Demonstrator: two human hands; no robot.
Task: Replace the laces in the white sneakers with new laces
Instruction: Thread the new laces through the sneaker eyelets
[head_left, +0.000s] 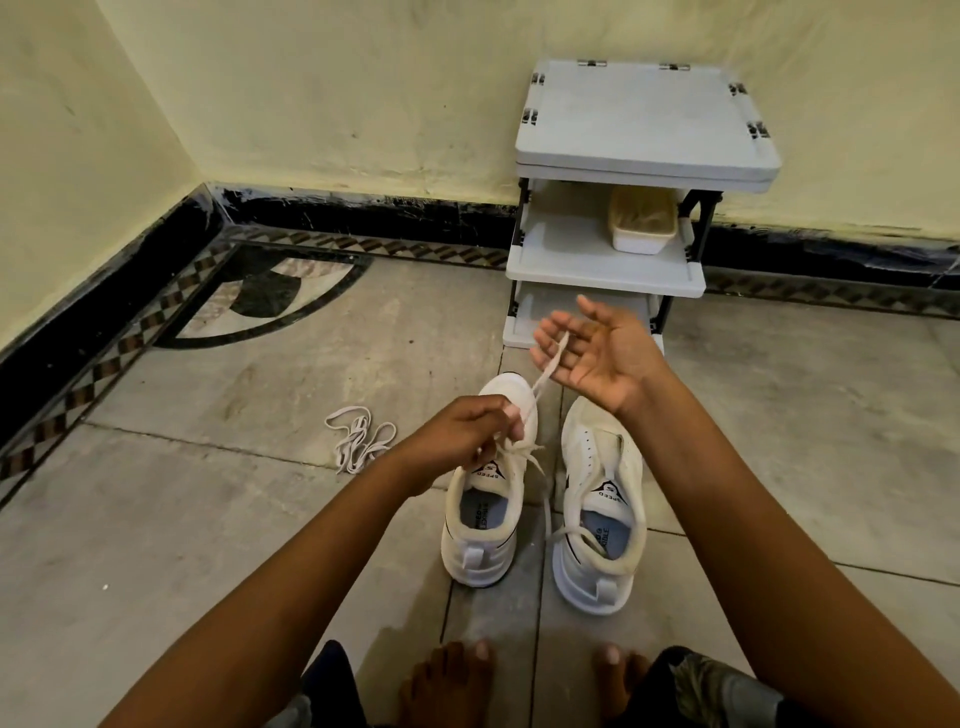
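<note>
Both forearms reach forward from the bottom of the view, over a pair of white sneakers standing side by side on the tiled floor (260, 545), toes pointing away from the person.

The left hand (467, 434) is turned knuckles-up over the tongue of the left sneaker (483, 525). Its fingers are curled in, and the fingertips pinch the lace (545, 371) just above the upper eyelets.

From that pinch the lace rises at a slant to the right hand (597, 358), which is held higher and further out, above the toes of the shoes. That hand is palm-up with the wrist bent back. Its fingers are spread and only slightly bent, and the lace lies across them without being gripped.

Another stretch of the same lace trails down between the two shoes and ends draped over the collar of the right sneaker (602, 519), whose eyelets look empty.

A second, loose lace (358, 439) lies in a tangle on the floor to the left of the shoes, apart from them.

Beyond the hands a grey plastic shelf rack (644, 124) stands against the wall, with a small tub (644, 221) on its middle shelf. The person's bare feet (447, 680) show at the lower edge, just behind the heels of the shoes.
</note>
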